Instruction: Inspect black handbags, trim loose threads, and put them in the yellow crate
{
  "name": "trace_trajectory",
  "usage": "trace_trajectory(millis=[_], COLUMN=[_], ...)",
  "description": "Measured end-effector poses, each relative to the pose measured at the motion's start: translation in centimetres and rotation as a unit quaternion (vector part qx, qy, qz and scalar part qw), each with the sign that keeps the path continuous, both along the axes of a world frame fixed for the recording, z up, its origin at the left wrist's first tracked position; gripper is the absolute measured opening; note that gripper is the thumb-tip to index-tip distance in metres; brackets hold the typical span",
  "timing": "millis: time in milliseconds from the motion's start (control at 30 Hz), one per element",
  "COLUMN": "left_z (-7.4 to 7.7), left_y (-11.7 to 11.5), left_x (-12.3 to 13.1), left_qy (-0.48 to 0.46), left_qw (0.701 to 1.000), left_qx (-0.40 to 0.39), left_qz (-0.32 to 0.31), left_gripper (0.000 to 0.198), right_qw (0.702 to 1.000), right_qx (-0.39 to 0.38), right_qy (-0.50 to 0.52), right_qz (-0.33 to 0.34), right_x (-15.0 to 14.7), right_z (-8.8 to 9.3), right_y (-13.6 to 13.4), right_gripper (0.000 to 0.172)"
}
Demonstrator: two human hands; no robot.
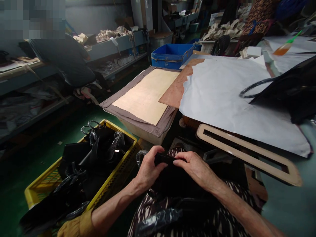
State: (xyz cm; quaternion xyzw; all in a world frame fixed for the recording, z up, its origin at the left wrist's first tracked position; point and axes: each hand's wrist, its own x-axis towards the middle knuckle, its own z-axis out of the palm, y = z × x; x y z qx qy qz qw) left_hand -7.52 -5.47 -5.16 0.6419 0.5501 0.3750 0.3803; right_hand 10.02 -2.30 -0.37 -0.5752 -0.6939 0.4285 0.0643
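Note:
A black handbag (176, 182) lies across my lap on patterned cloth, its upper edge towards the far side. My left hand (150, 164) pinches that edge between thumb and fingers. A short way along the same edge, my right hand (191, 164) grips it too, fingertips close to the left thumb. Clear plastic wraps a handle (160, 220) nearest me, and another wrapped loop (140, 158) shows beside my left fingers. Dark material hides the detail of the edge between my hands.
At left, a yellow crate (110, 166) holds several black bags with wrapped handles. Ahead stands a bin topped by a pale board (148, 95). To the right are white sheeting (229, 89), a slotted wooden frame (247, 154) and another black bag (291, 89). A person (61, 56) sits far left.

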Motion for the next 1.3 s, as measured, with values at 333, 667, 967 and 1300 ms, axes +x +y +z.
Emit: trace_trajectory(millis=[333, 667, 967, 1300], left_z=[1.6, 1.8, 1.6, 1.5], left_y=[2.1, 2.8, 2.4, 2.7], left_x=[-2.5, -2.7, -2.2, -2.0], left_qy=[-0.117, -0.128, -0.184, -0.191], left_qw=[0.969, 0.954, 0.947, 0.942], left_qx=[-0.199, -0.246, -0.249, -0.263], left_qz=[-0.086, -0.111, -0.085, -0.085], left_gripper=[0.027, 0.028, 0.029, 0.030], right_qw=[1.000, 0.999, 0.999, 0.987], right_qx=[-0.020, -0.028, -0.006, -0.117], right_qy=[-0.010, -0.023, -0.022, 0.093], right_qz=[0.001, 0.027, 0.024, 0.058], right_x=[-0.4, -0.5, -0.9, -0.7], right_z=[-0.5, -0.6, -0.5, -1.2], right_y=[0.4, 0.9, 0.6, 1.3], right_gripper=[0.040, 0.040, 0.040, 0.031])
